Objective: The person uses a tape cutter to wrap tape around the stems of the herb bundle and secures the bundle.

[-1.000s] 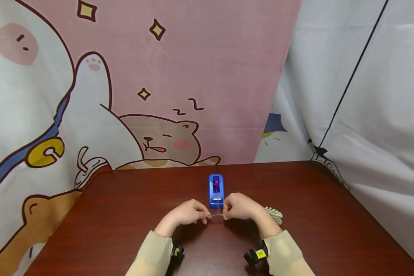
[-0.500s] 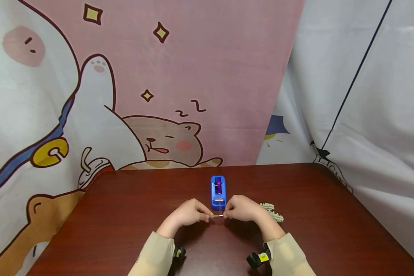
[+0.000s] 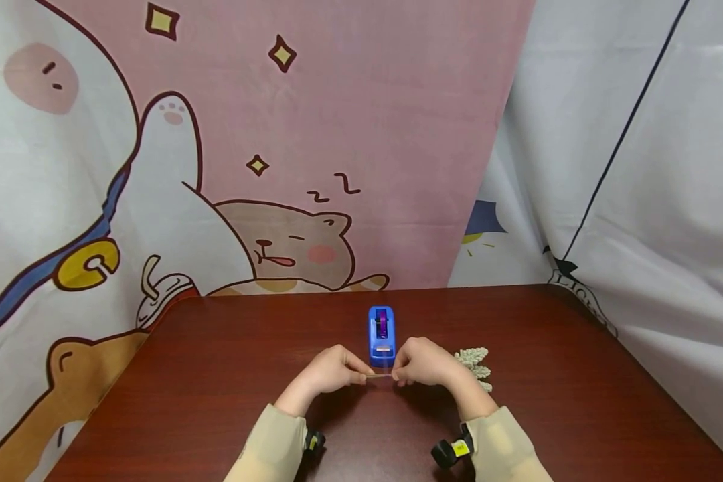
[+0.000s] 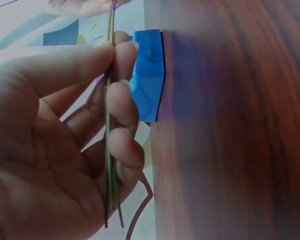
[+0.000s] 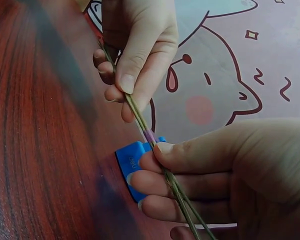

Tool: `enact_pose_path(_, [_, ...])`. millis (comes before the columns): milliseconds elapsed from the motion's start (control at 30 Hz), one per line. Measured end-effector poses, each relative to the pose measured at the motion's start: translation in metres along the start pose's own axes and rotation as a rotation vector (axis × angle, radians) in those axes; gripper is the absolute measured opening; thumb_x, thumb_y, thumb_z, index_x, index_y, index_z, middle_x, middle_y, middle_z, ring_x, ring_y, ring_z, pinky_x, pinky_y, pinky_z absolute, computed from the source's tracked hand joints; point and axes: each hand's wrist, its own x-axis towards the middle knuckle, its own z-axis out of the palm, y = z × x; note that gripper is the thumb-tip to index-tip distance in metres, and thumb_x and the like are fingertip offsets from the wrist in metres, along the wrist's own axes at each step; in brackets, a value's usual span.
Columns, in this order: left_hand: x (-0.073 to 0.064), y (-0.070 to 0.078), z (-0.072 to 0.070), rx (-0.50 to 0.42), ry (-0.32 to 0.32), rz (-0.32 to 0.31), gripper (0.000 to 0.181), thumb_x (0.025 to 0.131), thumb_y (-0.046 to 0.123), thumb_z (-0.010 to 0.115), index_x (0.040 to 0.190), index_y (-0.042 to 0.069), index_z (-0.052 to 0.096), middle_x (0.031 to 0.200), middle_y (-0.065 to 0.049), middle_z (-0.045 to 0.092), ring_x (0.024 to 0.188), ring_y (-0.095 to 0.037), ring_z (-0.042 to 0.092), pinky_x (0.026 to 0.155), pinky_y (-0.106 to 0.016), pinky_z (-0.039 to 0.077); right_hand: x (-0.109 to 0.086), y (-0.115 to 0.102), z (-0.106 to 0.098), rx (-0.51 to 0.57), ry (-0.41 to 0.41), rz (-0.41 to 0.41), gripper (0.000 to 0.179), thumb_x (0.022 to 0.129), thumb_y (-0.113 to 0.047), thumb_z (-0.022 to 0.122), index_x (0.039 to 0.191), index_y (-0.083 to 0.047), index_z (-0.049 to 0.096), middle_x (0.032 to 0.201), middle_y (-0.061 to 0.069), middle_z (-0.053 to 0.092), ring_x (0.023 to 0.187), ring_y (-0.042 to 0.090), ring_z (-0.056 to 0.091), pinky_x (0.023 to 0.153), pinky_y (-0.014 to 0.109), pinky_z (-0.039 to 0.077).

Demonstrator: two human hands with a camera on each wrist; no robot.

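A thin bundle of green stems (image 5: pixel 135 111) runs between both hands. My left hand (image 3: pixel 334 370) pinches it between thumb and forefinger, and in the left wrist view the loose stem ends cross the curled fingers. My right hand (image 3: pixel 424 362) pinches the same bundle farther along. Right at the right thumb, a purplish band of tape (image 5: pixel 149 136) lies around the stems. Pale green flower heads (image 3: pixel 472 361) show beyond the right wrist, partly hidden by it. Just past the fingertips stands a blue tape dispenser (image 3: pixel 381 340) with a purple core.
The dark red-brown table (image 3: pixel 253 335) stretches out on both sides of the hands. Behind it hangs a pink and white cartoon curtain (image 3: pixel 410 167), with a white curtain (image 3: pixel 657 201) along the right. Both wrists carry small black cameras.
The flower heads have turned and look differently spread, as the bundle rolls between the fingers. Both hands keep their pinch close to the dispenser. The head view has shifted slightly.
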Motion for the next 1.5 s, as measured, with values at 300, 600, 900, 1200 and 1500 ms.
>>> enact_pose_path(300, [0.0002,0.0014,0.0005,-0.026,0.007,-0.012,0.008,0.083,0.009,0.073,0.089,0.009,0.079,0.070,0.004,0.065,0.056,-0.011,0.052,0.051,-0.026,0.042,0.0010,0.0007,0.0010,-0.036,0.036,-0.003,0.014,0.080,-0.008,0.075,0.067,-0.012,0.070,0.060,-0.005,0.059,0.055,0.012,0.052,0.053,0.031,0.046])
enact_pose_path(600, [0.0010,0.0027,0.0007,-0.042,-0.034,-0.036,0.013,0.090,0.009,0.065,0.091,0.007,0.078,0.071,0.001,0.066,0.055,-0.014,0.055,0.050,-0.025,0.041,0.0013,0.0002,0.0011,-0.096,0.063,-0.029,0.017,0.078,-0.012,0.075,0.065,-0.017,0.067,0.059,-0.010,0.056,0.055,0.010,0.049,0.051,0.029,0.043])
enact_pose_path(900, [0.0016,-0.0005,0.0028,0.003,-0.088,-0.021,0.020,0.093,0.007,0.057,0.093,0.007,0.076,0.071,-0.001,0.067,0.054,-0.011,0.052,0.052,-0.025,0.042,0.0046,0.0003,0.0044,-0.146,0.089,-0.043,0.020,0.077,-0.012,0.076,0.067,-0.018,0.060,0.061,-0.010,0.053,0.057,0.010,0.047,0.052,0.029,0.038])
enact_pose_path(1200, [0.0010,-0.0005,0.0018,-0.006,-0.043,0.001,0.015,0.090,0.005,0.063,0.095,0.006,0.077,0.070,-0.001,0.068,0.056,-0.010,0.051,0.051,-0.024,0.040,0.0060,-0.0013,0.0054,-0.158,0.116,-0.021,0.022,0.077,-0.012,0.077,0.068,-0.017,0.057,0.062,-0.009,0.052,0.058,0.011,0.047,0.054,0.030,0.039])
enact_pose_path(1500, [0.0021,-0.0027,0.0031,0.062,0.038,0.019,0.013,0.086,0.008,0.070,0.094,0.011,0.079,0.079,0.005,0.072,0.072,-0.006,0.055,0.065,-0.027,0.043,0.0035,-0.0045,0.0033,-0.091,0.120,-0.015,0.017,0.083,-0.012,0.072,0.068,-0.012,0.065,0.058,-0.008,0.053,0.055,0.010,0.046,0.051,0.028,0.039])
